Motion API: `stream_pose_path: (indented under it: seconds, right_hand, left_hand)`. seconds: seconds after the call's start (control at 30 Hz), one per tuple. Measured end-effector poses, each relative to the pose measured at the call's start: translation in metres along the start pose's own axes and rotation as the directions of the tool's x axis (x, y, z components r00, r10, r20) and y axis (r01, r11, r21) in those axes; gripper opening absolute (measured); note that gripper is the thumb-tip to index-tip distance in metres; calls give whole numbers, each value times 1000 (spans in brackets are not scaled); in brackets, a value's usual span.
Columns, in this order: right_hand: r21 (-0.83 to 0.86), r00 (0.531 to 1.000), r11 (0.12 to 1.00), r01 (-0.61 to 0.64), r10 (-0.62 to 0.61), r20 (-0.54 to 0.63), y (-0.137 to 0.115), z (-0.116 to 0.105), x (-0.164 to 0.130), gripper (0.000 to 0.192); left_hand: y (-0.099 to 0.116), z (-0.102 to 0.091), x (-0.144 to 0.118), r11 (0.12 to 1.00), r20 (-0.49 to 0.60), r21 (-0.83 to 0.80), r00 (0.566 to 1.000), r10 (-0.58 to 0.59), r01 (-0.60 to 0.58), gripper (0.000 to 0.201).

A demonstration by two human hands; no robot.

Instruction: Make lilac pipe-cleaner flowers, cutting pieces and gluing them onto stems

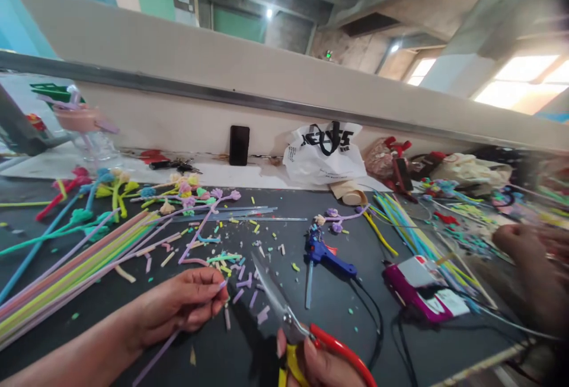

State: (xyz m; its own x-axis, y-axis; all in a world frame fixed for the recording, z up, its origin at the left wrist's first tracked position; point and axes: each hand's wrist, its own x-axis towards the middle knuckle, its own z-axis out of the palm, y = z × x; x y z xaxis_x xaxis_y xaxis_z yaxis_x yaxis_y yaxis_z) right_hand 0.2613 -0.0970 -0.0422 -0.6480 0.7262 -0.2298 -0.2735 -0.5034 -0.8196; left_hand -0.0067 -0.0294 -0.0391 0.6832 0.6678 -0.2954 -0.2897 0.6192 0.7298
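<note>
The left hand [184, 304] is curled closed around a thin lilac plastic straw [155, 356], pinching its upper end between thumb and fingertips; the straw runs down and back under the palm toward the lower edge of the view. The right hand [317, 366] is wrapped around the red and yellow handles of a pair of steel-bladed scissors [284, 310], fingers closed on the grips. The blades stand slightly parted and point up and left, their tips near the pinched end of the straw but not touching it.

Both hands hover low over a dark grey bench [342, 316]. Short cut straw pieces [235, 268] in lilac, yellow, green and pink lie scattered on it just beyond the hands. To the left lies a long bundle of pastel straws [75, 268], fanned out diagonally, and behind it a cluster of small straw flowers on stems [178, 194]. A blue glue gun [326, 253] lies right of the scraps, its black cord trailing toward the near edge. Further right sits a magenta flat packet with a white label [422, 289] (its print is too blurred to read), and beyond that another person's hand [528, 250], blurred, over more coloured straws. A white plastic bag with black lettering [322, 153] and a black phone [239, 145] lean against the pale wall behind the bench.
</note>
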Motion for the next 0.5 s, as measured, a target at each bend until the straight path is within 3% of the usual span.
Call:
stream_pose_path:
  seconds: [0.1, 0.2, 0.5]
  right_hand:
    - [240, 996, 967, -83, 72, 52, 1, 1, -5, 35]
    - [353, 977, 913, -206, 168, 135, 1, -1, -8, 31]
    - [227, 989, 967, -112, 87, 119, 1, 7, -7, 30]
  left_hand:
    - [0, 1, 1, 999, -9, 30, 1000, -12, 12, 10]
    - [1, 3, 2, 997, -13, 71, 1000, -11, 12, 11]
    - [0, 3, -4, 986, 73, 157, 996, 48, -59, 14]
